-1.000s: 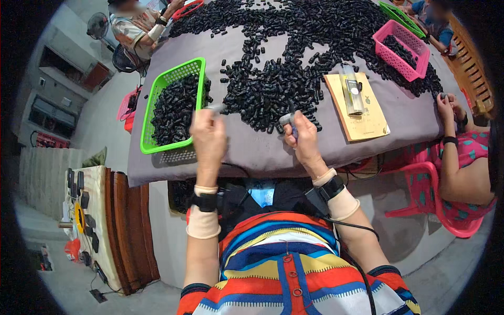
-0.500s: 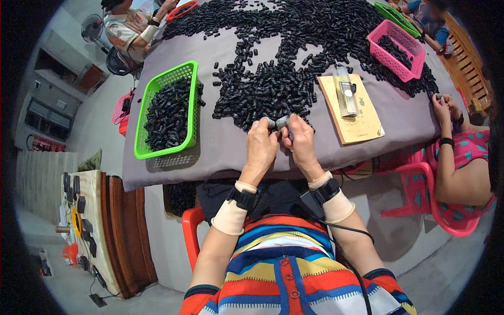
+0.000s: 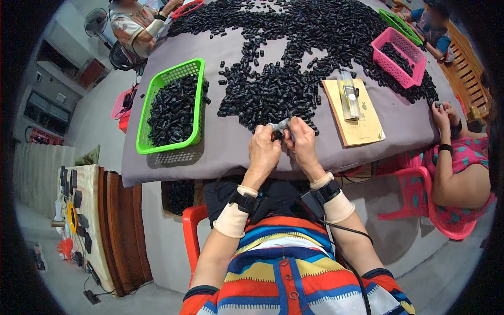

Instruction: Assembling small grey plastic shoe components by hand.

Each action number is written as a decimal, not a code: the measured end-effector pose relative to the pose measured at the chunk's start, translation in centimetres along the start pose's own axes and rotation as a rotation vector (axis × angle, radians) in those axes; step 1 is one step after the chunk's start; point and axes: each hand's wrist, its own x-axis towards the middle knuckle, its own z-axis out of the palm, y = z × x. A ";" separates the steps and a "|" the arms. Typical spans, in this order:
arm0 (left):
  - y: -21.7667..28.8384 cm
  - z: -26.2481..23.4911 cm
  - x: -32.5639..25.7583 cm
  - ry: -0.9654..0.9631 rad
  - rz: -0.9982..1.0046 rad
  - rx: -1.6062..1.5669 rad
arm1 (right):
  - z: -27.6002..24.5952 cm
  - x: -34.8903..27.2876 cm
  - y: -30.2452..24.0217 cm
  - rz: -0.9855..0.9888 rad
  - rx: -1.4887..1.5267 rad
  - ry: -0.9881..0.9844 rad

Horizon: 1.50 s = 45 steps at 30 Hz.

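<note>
Nearest: striped shirt at bottom edge, cut off by frame. Red chair only partly seen, rest hidden behind arm and torso. Both forearms come up from below, wrist bands with black straps; a cable runs from the right one.

Left hand and right hand meet at the near table edge, fingers curled together on a small grey piece, one hand at each end. Piece mostly covered by fingers; exact shape hard to tell. A dark bit under it between the thumbs, too small to make out.

Table with grey cloth, near edge bends with the lens; bare cloth left and right of the hands. Just beyond the hands, the black parts pile, touching distance. Left: green basket filled with black parts, close to the left table edge. Right: tan board with a clear tool on it, details unclear.

Farther: pink basket near right edge, parts spread across far table. Another green basket at the far right, partly cut. A person in pink sits right, hands at table corner; two more people at far end, cut off.
</note>
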 end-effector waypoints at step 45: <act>-2.6 -1.3 -1.1 -0.103 -0.308 -1.220 | 0.8 -0.3 0.7 -0.232 -0.567 -0.048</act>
